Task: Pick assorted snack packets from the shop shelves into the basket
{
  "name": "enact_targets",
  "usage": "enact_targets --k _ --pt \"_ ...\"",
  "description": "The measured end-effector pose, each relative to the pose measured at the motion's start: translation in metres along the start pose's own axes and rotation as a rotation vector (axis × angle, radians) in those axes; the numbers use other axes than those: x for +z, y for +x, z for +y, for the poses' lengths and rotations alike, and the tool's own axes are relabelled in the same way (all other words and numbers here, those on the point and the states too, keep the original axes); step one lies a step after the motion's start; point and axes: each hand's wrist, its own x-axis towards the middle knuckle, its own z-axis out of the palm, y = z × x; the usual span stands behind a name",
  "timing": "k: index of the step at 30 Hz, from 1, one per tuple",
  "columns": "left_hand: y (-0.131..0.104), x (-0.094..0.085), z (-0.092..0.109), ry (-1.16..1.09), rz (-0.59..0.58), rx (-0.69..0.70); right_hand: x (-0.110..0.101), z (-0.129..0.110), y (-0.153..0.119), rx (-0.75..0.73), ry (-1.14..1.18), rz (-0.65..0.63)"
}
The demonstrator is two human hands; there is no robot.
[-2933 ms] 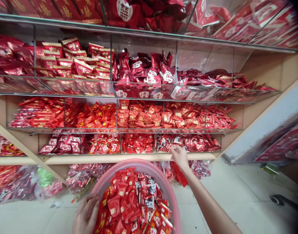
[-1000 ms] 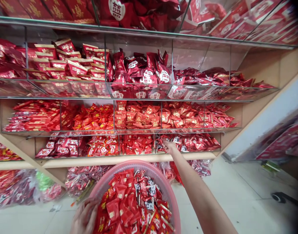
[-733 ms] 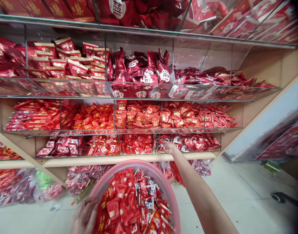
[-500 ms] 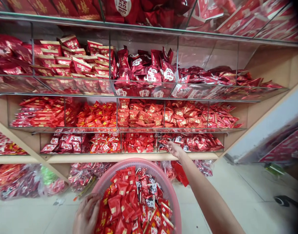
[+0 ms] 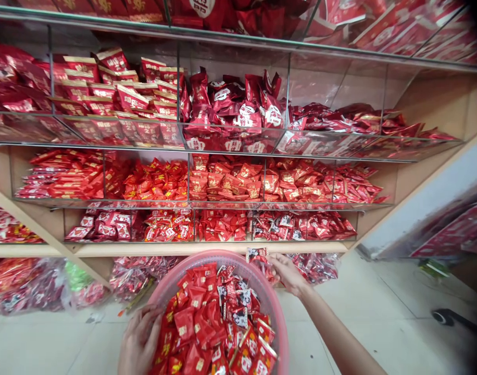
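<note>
A person's two bare hands work at a round pink basket [image 5: 282,317], which stands near, at the middle of the view, in front of shelves of red-wrapped packets. The left hand [image 5: 140,333] is closed over the basket's left rim, fingers bent and close together. The right hand [image 5: 287,273] pinches a small red packet [image 5: 258,256] with a pale and dark print between thumb and fingers, at the basket's far right rim; whether the packet touches the rim, or more than one is held, cannot be told. The basket is heaped with packets: plain red ones with gold print [image 5: 203,325] on the left, ones with black-and-white pictures [image 5: 240,299] at the far right, and gold-edged ones [image 5: 258,349] at the near right. Beyond it, a pale wooden ledge [image 5: 117,250] runs under the lowest shelf, where similar black-and-white printed packets [image 5: 281,226] lie in a compartment right of the middle. Clear dividers split the shelves above, each row filled with red or dark red packets [image 5: 236,107]. Under the ledge, clear plastic bags [image 5: 31,286] of wrapped goods rest on the pale tiled floor [image 5: 363,312]. A black wheel-like object [image 5: 443,317] shows at the right.
</note>
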Motion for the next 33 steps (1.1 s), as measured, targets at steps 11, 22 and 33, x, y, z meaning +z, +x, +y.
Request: enact_targets --k 11,22,33 --pt "-0.001 0.001 -0.001 -0.009 0.008 0.003 0.05 0.045 -0.01 0.136 -0.123 0.089" --pt "0.0 0.001 -0.002 -0.014 0.008 0.02 0.056 0.064 0.003 0.14 -0.224 0.085" --pt "-0.001 0.003 -0.01 -0.007 -0.006 0.003 -0.014 -0.024 0.027 -0.131 -0.226 0.319"
